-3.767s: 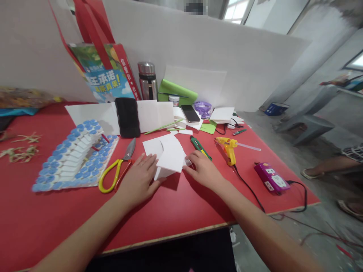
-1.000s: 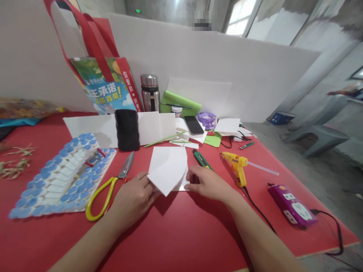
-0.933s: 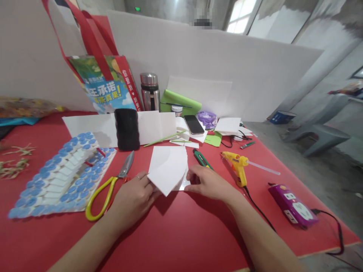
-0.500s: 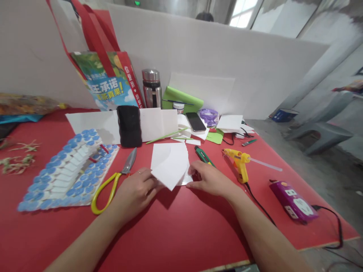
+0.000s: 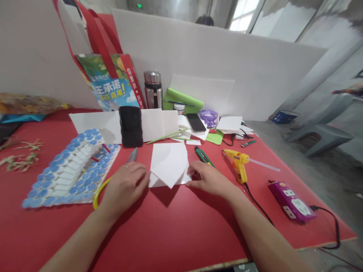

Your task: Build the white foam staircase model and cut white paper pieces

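Note:
A small stack of white paper (image 5: 166,158) lies on the red table, its upper sheet folded so that a pointed flap tilts toward me. My right hand (image 5: 205,176) pinches the stack's right edge between thumb and bent fingers. At the left edge, my left hand (image 5: 126,187) rests with loosely bent fingers, tips beside the paper and nothing visible in them. Beneath that hand lie scissors with yellow handles (image 5: 98,194), mostly covered. A green utility knife (image 5: 202,155) lies just beyond my right hand.
To the left is a board with blue discs and white steps (image 5: 82,177). A yellow glue gun (image 5: 238,162) and a purple power socket (image 5: 293,202) with cords sit on the right. Behind stand a black object (image 5: 131,126), a steel flask (image 5: 153,90), a phone (image 5: 195,122) and a bag (image 5: 113,87).
My left hand has let go of the paper flap and moved left, now covering more of the scissors. My right hand stays at the paper's right edge. The view has shifted slightly.

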Demonstrator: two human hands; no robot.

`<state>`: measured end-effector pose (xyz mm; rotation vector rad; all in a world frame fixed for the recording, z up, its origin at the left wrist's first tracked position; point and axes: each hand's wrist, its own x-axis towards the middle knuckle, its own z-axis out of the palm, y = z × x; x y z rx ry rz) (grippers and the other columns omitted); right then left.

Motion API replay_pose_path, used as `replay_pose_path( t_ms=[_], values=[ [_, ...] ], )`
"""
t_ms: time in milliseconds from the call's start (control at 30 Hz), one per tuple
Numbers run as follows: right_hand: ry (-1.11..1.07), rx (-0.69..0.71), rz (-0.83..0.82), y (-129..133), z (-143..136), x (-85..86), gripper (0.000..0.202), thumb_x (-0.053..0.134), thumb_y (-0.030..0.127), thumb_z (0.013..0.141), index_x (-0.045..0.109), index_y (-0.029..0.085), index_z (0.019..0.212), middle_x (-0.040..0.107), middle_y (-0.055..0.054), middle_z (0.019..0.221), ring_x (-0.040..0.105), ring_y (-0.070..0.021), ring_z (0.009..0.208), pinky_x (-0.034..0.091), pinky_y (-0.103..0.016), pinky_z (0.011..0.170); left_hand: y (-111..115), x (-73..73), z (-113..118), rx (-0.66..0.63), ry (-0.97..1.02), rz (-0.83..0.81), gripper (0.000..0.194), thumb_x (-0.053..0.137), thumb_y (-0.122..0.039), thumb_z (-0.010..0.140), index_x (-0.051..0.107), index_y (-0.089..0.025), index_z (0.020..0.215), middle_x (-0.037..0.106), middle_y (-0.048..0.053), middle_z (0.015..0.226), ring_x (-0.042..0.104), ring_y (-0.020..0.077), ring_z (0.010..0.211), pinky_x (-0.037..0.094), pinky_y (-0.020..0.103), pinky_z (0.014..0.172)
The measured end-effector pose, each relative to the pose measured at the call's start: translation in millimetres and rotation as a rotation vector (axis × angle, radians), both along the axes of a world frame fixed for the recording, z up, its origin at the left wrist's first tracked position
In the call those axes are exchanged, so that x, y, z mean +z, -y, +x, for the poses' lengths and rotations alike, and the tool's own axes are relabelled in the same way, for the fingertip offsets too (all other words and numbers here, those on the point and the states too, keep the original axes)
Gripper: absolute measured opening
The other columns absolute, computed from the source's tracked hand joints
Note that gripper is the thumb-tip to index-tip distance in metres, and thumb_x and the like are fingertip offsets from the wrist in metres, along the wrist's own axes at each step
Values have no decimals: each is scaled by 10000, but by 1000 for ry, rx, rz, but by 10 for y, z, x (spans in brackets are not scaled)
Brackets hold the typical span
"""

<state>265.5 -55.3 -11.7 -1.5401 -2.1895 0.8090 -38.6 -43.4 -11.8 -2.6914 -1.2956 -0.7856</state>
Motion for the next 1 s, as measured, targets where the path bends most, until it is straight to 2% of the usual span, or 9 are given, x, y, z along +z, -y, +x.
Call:
replay_pose_path(
  t_ms=[133,267,400,533,600,767,1000],
  values=[
    [1,36,10,1,15,-7,197,796,256,869,610,207,915,633,-21,967,578,-163,802,402,-283,696,-115,15,-231,279,31,37,303,455,-324,1044,685,-178,912,736,135,1014,666,310,980,505,469,931],
    [-4,45,2,-6,30,-4,191,795,247,871,620,198,926,614,-25,974,578,-161,799,419,-290,707,-162,27,-332,404,4,-57,300,470,-356,1032,692,-154,1028,725,160,1140,662,352,1080,508,499,972],
    [-21,50,-9,-8,34,7,184,789,253,877,623,198,933,631,-24,944,587,-168,802,422,-292,703,-152,34,-338,421,-19,-119,287,433,-324,1034,677,-174,1037,732,148,1155,675,349,1090,527,484,943],
    [-23,34,-15,-1,24,8,180,782,277,879,622,205,920,651,-28,945,594,-176,809,419,-296,691,-178,-4,-381,456,-34,-141,300,368,-225,1012,665,-198,1047,763,139,1098,708,338,999,539,451,823],
    [-23,34,-10,1,19,5,184,782,281,878,619,207,916,655,-28,944,598,-179,813,417,-297,690,-195,-30,-398,467,-48,-157,294,376,-227,1000,666,-199,1042,770,140,1079,717,339,960,537,442,788],
    [-6,31,-1,0,17,2,205,792,300,874,614,205,908,653,-22,929,588,-175,802,402,-295,681,-195,-64,-347,394,-69,-136,292,456,-350,1002,671,-178,1098,746,171,1129,699,359,1023,541,478,886],
    [-5,25,-18,5,12,34,216,795,308,876,607,205,902,672,-18,922,591,-171,791,387,-285,669,-174,-86,-283,350,-73,-128,351,450,-418,1020,661,-158,1129,715,195,1178,661,372,1093,510,508,979]
  ],
)
